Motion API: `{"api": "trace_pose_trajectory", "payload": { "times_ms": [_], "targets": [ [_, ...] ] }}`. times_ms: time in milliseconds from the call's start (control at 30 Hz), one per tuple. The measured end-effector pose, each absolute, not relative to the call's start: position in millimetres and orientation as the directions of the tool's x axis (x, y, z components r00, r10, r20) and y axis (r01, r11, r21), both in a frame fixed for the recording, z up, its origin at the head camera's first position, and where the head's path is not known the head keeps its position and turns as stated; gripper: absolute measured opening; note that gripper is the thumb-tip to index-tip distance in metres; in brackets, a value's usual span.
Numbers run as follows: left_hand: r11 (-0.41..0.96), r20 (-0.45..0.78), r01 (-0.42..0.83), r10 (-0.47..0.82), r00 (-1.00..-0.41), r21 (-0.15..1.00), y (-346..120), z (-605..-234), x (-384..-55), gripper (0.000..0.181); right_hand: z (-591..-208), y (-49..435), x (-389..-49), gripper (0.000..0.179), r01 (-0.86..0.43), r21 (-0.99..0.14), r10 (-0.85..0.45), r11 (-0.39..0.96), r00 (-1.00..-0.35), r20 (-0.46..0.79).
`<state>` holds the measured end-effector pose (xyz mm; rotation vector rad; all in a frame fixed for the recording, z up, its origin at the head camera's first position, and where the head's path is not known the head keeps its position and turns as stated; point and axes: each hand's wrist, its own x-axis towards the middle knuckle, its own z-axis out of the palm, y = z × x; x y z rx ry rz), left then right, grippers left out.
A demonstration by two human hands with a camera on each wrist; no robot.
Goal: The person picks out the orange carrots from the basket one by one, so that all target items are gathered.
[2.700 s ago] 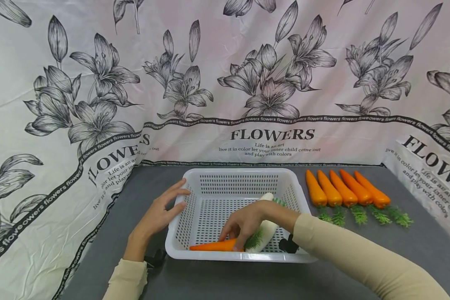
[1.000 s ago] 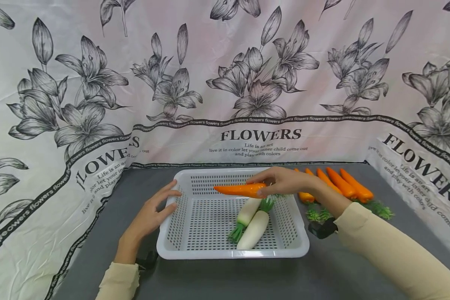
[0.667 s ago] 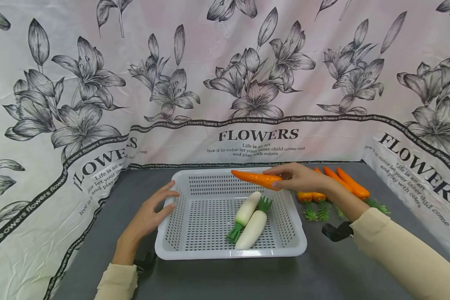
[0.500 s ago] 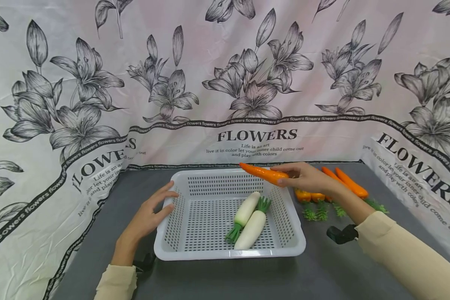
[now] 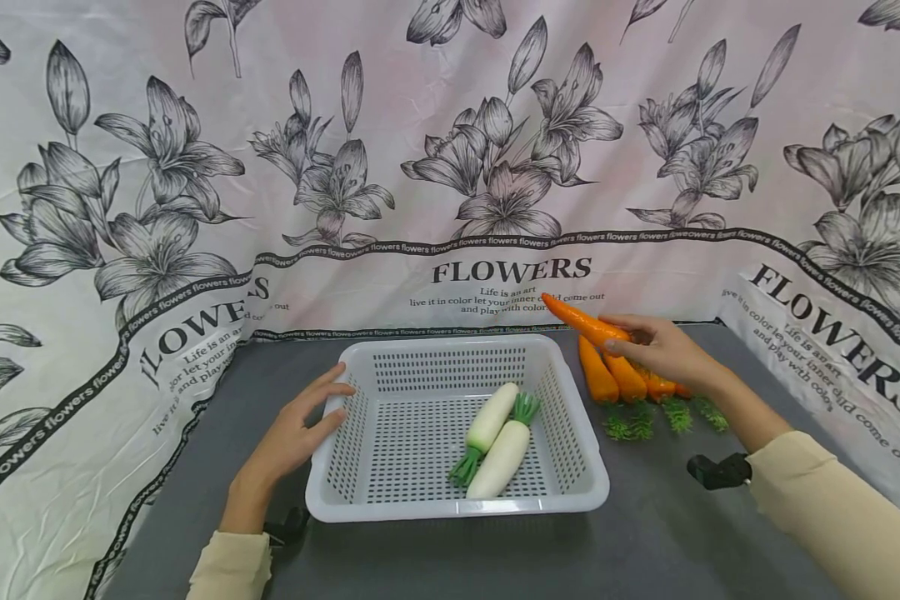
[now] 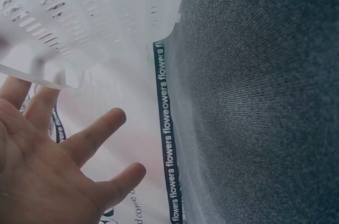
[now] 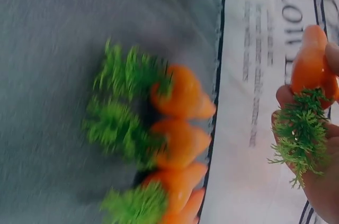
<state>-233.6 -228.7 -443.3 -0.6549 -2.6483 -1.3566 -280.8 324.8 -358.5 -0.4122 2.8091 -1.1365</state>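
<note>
A white perforated plastic basket (image 5: 450, 508) stands on the grey table and holds two white radishes (image 5: 501, 462) with green tops, lying side by side. My left hand (image 5: 296, 429) touches its left rim with spread fingers. In the left wrist view some fingertips (image 6: 45, 94) reach over the rim, while the others stand apart from it. My right hand (image 5: 671, 354) pinches an orange carrot (image 5: 577, 319) near its thick end, raised above the row of carrots (image 5: 598, 377), tip pointing up and left. The right wrist view shows this carrot's green leaves (image 7: 301, 134) hanging down.
Several carrots lie in a row right of the basket, leaves (image 5: 675, 414) toward me, partly hidden by the right hand. A flower-printed cloth (image 5: 510, 283) hangs behind and beside the table (image 5: 450, 558). Black devices (image 5: 720, 472) sit at both wrists.
My right hand took hold of the carrot in the basket, lifted it out and carried it right, over the carrot row. The left hand has stayed on the rim; the view has shifted slightly.
</note>
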Motion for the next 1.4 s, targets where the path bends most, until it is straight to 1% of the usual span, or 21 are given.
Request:
{"api": "trace_pose_trajectory", "payload": {
  "times_ms": [233,433,667,767,900,1133,1400],
  "targets": [
    [0.512,0.273,0.41,0.323,-0.906,0.755,-230,-442,-233,0.035,-369,363,-284,0.064,-0.182,-0.652,-0.189,0.736,-0.98,0.059],
    [0.512,0.272,0.408,0.322,-0.907,0.756,-231,-440,-233,0.035,-380,397,-285,0.065,-0.142,-0.646,-0.118,0.75,-0.99,0.08],
    [0.516,0.271,0.406,0.319,-0.908,0.754,-232,-441,-233,0.035,-390,426,-281,0.065,-0.091,-0.594,-0.037,0.8,-0.994,0.102],
    [0.517,0.269,0.406,0.321,-0.908,0.754,-232,-442,-234,0.034,-395,437,-279,0.066,-0.059,-0.57,-0.007,0.819,-0.996,0.093],
    [0.516,0.266,0.406,0.325,-0.908,0.755,-233,-444,-234,0.034,-402,452,-277,0.068,-0.032,-0.544,0.017,0.839,-0.996,0.086],
    [0.512,0.27,0.408,0.324,-0.907,0.756,-232,-445,-234,0.035,-417,472,-274,0.064,-0.026,-0.494,0.036,0.869,-0.993,0.114],
    [0.505,0.275,0.414,0.328,-0.904,0.758,-231,-444,-233,0.034,-427,483,-273,0.067,0.028,-0.426,0.061,0.904,-0.996,0.063]
  ]
}}
